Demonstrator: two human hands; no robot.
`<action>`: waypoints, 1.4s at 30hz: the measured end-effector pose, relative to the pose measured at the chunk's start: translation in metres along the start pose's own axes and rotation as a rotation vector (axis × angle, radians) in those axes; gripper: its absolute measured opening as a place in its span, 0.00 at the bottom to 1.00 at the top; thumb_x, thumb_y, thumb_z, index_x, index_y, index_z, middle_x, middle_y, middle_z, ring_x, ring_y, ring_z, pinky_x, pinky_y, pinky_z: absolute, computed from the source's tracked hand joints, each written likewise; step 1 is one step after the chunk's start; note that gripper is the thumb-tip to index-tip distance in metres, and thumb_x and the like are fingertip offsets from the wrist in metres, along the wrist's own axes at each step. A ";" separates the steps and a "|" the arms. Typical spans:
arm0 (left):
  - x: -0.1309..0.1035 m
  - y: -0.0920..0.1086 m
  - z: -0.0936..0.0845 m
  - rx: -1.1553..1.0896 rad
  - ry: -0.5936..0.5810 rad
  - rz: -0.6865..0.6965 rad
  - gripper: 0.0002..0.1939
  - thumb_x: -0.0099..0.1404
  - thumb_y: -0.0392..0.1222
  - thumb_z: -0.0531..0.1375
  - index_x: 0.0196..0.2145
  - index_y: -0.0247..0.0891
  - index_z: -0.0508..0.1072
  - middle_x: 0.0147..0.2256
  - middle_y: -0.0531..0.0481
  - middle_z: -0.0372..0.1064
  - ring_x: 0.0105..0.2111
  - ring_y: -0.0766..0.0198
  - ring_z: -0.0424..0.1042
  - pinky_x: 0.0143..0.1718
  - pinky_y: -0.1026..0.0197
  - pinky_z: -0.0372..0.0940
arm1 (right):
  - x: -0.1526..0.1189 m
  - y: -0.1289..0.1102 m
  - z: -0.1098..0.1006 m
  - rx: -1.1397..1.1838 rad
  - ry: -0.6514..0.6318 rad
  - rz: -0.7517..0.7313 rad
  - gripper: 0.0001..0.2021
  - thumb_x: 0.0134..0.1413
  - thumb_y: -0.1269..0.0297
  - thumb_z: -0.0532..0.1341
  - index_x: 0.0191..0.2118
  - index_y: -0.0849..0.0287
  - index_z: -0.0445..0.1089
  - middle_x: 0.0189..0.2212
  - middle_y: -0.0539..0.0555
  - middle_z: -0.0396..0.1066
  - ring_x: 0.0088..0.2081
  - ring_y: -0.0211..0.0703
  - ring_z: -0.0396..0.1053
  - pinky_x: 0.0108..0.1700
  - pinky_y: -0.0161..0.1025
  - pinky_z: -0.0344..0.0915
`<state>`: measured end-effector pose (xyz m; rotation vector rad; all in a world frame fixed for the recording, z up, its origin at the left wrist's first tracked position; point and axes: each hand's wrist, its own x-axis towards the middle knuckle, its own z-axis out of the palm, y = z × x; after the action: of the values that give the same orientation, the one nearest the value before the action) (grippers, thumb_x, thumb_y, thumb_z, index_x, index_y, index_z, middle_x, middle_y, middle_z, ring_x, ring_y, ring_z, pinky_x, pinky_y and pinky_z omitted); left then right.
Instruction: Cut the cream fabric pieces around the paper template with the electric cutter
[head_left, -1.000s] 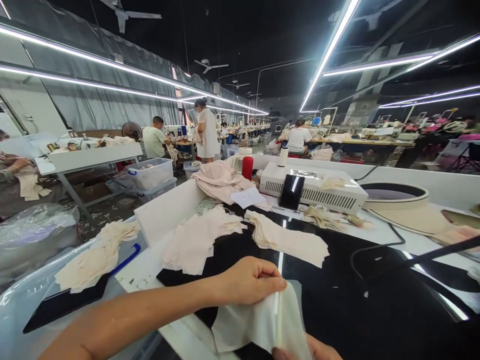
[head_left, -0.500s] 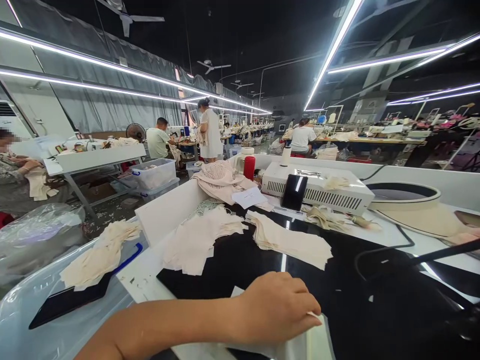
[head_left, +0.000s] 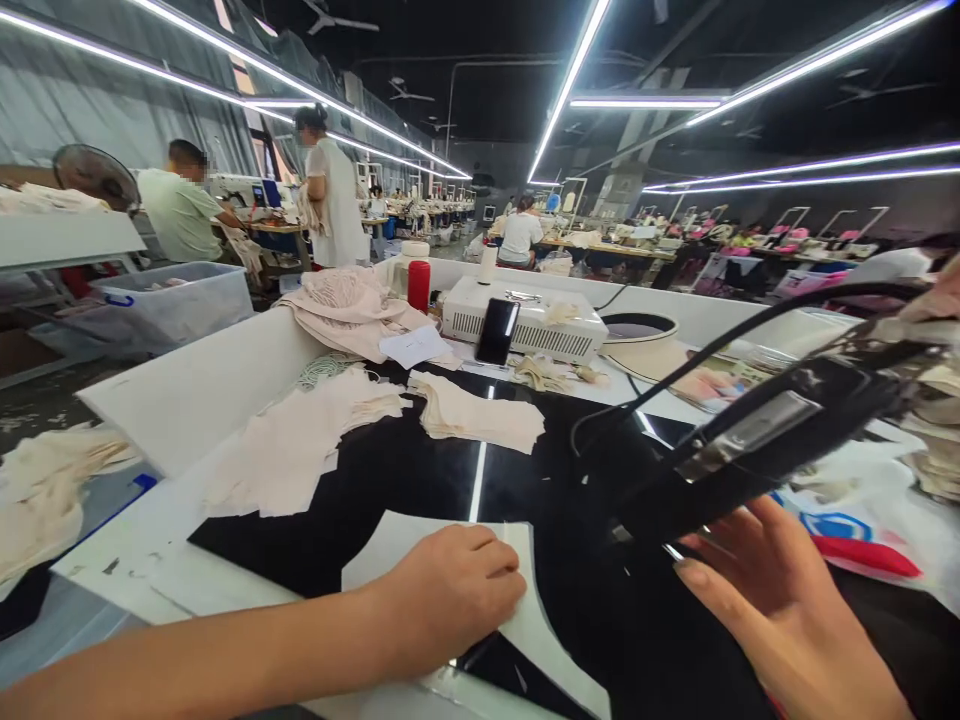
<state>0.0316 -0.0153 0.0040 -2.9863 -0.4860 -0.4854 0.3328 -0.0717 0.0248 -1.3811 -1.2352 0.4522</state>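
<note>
My left hand (head_left: 454, 600), its fingers curled, grips a pale, curved cut panel (head_left: 517, 570) on the glossy black work surface (head_left: 360, 530). Whether the panel is cloth or paper I cannot tell. On the right, my right hand (head_left: 780, 610) is under a blurred black machine arm (head_left: 772, 430). Its thumb and fingers bend around a thin shiny metal part that I cannot make out, with some fingertips hidden behind the machine. Beyond my left hand lie two stacks of cream cut fabric, a wide left stack (head_left: 292, 450) and a smaller right stack (head_left: 480, 410).
Behind the stacks are a phone (head_left: 497, 332), a white vented box (head_left: 525, 315), a red thread cone (head_left: 418, 286) and bundled pink fabric (head_left: 337, 310). A sun visor (head_left: 637, 345) sits at right. More cloth (head_left: 60, 470) fills a left-hand bin. Other people work at distant tables.
The view has turned right. My right hand and the black machine arm have come into sight. My left hand rests on the pale panel, which is now laid out more fully on the black surface.
</note>
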 end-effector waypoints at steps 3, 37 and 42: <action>-0.002 0.004 0.000 -0.031 0.021 -0.020 0.04 0.74 0.30 0.60 0.43 0.37 0.73 0.42 0.46 0.74 0.41 0.59 0.74 0.47 0.57 0.69 | 0.021 -0.033 0.018 0.119 0.016 -0.052 0.37 0.44 0.49 0.79 0.59 0.42 0.67 0.61 0.55 0.73 0.62 0.59 0.73 0.61 0.54 0.76; 0.010 0.002 0.022 0.021 0.197 0.040 0.06 0.76 0.30 0.60 0.40 0.38 0.73 0.38 0.49 0.72 0.40 0.61 0.72 0.46 0.59 0.69 | 0.039 -0.065 0.115 0.696 0.047 -0.190 0.27 0.53 0.53 0.75 0.55 0.47 0.68 0.29 0.43 0.72 0.23 0.37 0.69 0.24 0.36 0.69; 0.013 0.004 0.016 0.018 0.223 0.033 0.06 0.76 0.30 0.58 0.41 0.36 0.74 0.39 0.48 0.73 0.40 0.61 0.73 0.44 0.60 0.70 | 0.039 -0.069 0.114 0.683 0.053 -0.188 0.23 0.53 0.52 0.74 0.50 0.49 0.69 0.28 0.43 0.71 0.22 0.37 0.69 0.23 0.36 0.68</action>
<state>0.0489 -0.0131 -0.0075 -2.8697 -0.4176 -0.7937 0.2240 0.0004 0.0721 -0.6869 -1.0182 0.6270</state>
